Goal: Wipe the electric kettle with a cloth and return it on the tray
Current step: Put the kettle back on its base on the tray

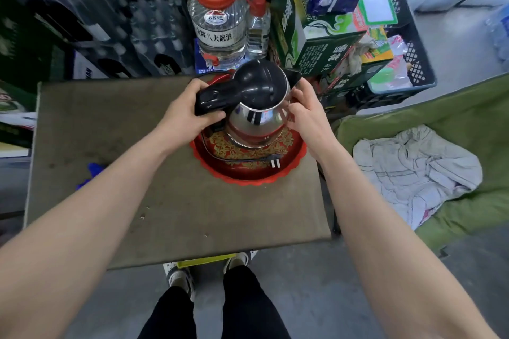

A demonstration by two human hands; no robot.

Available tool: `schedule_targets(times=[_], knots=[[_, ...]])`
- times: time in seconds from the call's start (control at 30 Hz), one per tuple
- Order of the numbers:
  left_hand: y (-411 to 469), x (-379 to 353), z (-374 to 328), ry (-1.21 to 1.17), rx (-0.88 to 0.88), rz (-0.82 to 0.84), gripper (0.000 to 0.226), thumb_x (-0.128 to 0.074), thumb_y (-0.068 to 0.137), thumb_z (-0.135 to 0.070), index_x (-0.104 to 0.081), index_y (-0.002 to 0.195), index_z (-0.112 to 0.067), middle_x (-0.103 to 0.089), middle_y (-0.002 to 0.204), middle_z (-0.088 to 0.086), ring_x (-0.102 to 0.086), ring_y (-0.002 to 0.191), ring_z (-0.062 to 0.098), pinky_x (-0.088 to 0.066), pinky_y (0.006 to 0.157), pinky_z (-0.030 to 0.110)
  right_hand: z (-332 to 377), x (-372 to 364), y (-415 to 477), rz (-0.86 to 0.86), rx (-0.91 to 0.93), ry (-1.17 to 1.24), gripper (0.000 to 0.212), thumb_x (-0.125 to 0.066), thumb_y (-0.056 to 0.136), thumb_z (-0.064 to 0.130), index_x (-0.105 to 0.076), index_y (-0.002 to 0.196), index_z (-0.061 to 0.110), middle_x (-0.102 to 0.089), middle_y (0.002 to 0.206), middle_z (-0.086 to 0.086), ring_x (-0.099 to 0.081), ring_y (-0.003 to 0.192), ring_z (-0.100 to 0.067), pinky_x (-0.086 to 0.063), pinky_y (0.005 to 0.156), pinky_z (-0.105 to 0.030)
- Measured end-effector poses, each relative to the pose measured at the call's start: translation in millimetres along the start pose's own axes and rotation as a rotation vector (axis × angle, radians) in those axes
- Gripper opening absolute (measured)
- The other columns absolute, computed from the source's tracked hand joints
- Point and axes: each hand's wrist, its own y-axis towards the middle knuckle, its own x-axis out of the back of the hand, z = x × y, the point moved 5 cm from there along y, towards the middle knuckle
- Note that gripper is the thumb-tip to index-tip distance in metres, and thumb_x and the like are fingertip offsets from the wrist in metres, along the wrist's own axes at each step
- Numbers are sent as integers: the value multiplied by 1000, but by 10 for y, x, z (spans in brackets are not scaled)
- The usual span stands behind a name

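Steel-bodied kettle (256, 124) with a black lid and handle sits over the far part of the red tray (298, 159); whether its base rests fully on the tray or is lifted a little, I cannot tell. The left grip (187, 113) is wrapped round the black handle, fingers curled over it and thumb beneath. The right grip (303, 115) is loose and holds nothing, its spread fingertips touching the shiny side just under the spout. On the tray's near part lies a black cord (242, 159) ending in a two-pin plug (pins toward the right). The tray stands on a brown surface (165, 201). Well apart to the right, a crumpled whitish cloth (413, 173) lies on a green fabric seat (468, 118). Behind the surface stand a large clear jug (217, 22) with a red cap, a smaller bottle (257, 30), green boxes (316, 47) and a black crate (416, 58).
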Motion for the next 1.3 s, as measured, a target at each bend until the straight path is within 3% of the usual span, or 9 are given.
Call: schedule_targets(times=[0.1, 0.3, 0.47, 0.63, 0.73, 0.87, 1.0, 1.1, 1.3], knots=[[6, 12, 4, -18, -8, -22, 35, -75, 82, -18, -49, 105, -21, -59, 92, -18, -55, 89, 4, -41, 79, 22, 38, -7, -10, -2, 24, -10, 60, -47, 84, 20, -47, 138, 48, -62, 138, 12, -60, 129, -16, -47, 111, -54], [188, 79, -59, 13, -31, -33, 34, -74, 84, -19, -48, 107, -18, -54, 89, -19, -51, 85, -1, -40, 77, 20, 134, -10, 153, -21, 30, -23, 66, -48, 88, 26, -38, 150, 46, -55, 148, 9, -55, 134, -16, -45, 114, -52], [228, 53, -119, 7, -55, -25, 33, -72, 85, -21, -46, 105, -23, -56, 90, -21, -51, 83, -13, -38, 73, 5, 135, 57, 194, -79, 10, -13, 67, -47, 87, 24, -39, 151, 44, -59, 144, 11, -58, 130, -13, -46, 113, -49], [145, -35, -141, 5, -63, 32, 36, -74, 84, -23, -46, 106, -22, -59, 95, -18, -56, 91, 4, -44, 79, 22, 113, 98, 94, -130, 6, 18, 57, -41, 88, 20, -49, 139, 43, -65, 130, 8, -66, 117, -11, -52, 106, -51], [81, 0, -75, -1, -39, 45, 36, -74, 84, -23, -46, 106, -22, -59, 95, -18, -56, 88, 0, -43, 76, 19, 111, 38, 19, -124, 6, 43, 58, -43, 91, 19, -48, 143, 44, -64, 134, 7, -67, 116, -7, -50, 109, -50], [-5, 102, 20, -11, -30, 2, 35, -74, 84, -19, -48, 108, -21, -59, 97, -15, -55, 95, 11, -41, 79, 17, 128, -106, -58, -69, 36, 80, 56, -46, 93, 18, -49, 145, 36, -60, 141, -6, -68, 117, -13, -53, 108, -48], [12, 155, 65, -32, -19, -27, 38, -73, 85, -19, -49, 115, -17, -60, 104, -11, -56, 103, 13, -43, 88, 29, 181, -159, -15, -72, 48, 87, 59, -48, 92, 23, -46, 149, 37, -56, 148, -7, -63, 126, -18, -53, 108, -46], [45, 125, 55, -31, -25, -40, 41, -72, 85, -20, -47, 117, -20, -60, 105, -12, -55, 104, 11, -43, 87, 23, 226, -129, 8, -98, 55, 77, 57, -47, 92, 25, -46, 148, 39, -58, 145, -4, -65, 122, -15, -53, 108, -47], [-21, 18, 78, 29, -54, -52, 48, -72, 85, -21, -37, 116, -32, -56, 122, -4, -53, 116, 17, -43, 99, 35, 209, -55, -4, -140, 41, 53, 51, -42, 93, 19, -52, 140, 37, -66, 133, -2, -69, 113, -16, -54, 106, -49]])
